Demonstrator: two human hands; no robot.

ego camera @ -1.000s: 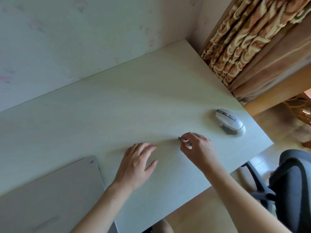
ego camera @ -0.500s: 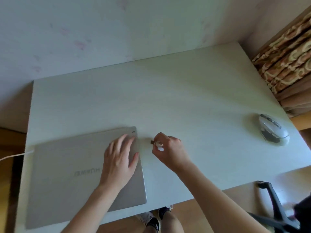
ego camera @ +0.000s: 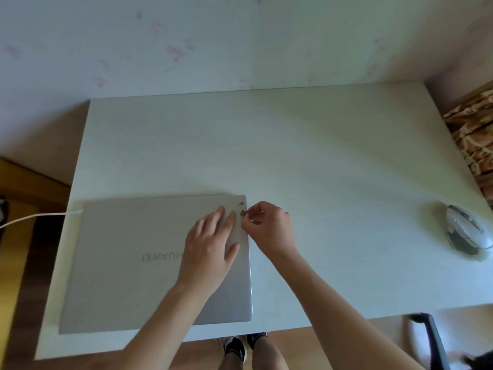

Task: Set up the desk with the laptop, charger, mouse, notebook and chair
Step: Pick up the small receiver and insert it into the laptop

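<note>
Where the view drops lowest, two dark shoes (ego camera: 244, 347) stand on the wood floor under the front edge of the white surface (ego camera: 320, 169), and a black chair (ego camera: 437, 340) arm shows at lower right, off the surface's corner. Both bare forearms reach up from the bottom edge. Left hand (ego camera: 210, 252): palm down, flat on the closed laptop (ego camera: 128, 263) lid near its right edge, fingers (ego camera: 213, 217) extended and slightly spread, thumb out to the right; it grips nothing. Right hand (ego camera: 269, 228): just beside the laptop's right edge, wrist bent, fingers curled in, thumb and forefinger pinched on a small brown plug (ego camera: 243, 213). Plug sits at the laptop's far right side edge; whether it touches the edge cannot be told. Laptop: silver, lid shut, lying on the left half of the surface, near its front. Lid lettering reads "HUAWEI", upside down from this viewpoint. A small dark mark at the far right corner of the lid is too small to read. White cable (ego camera: 34, 217) meets the laptop's far left corner and runs off the surface's left edge. Mouse (ego camera: 466, 231): white and grey, near the right edge of the surface, well apart from both hands. Farther back, the surface is bare up to the pale wall (ego camera: 240, 41); a patterned brown curtain (ego camera: 472, 137) hangs at far right.
</note>
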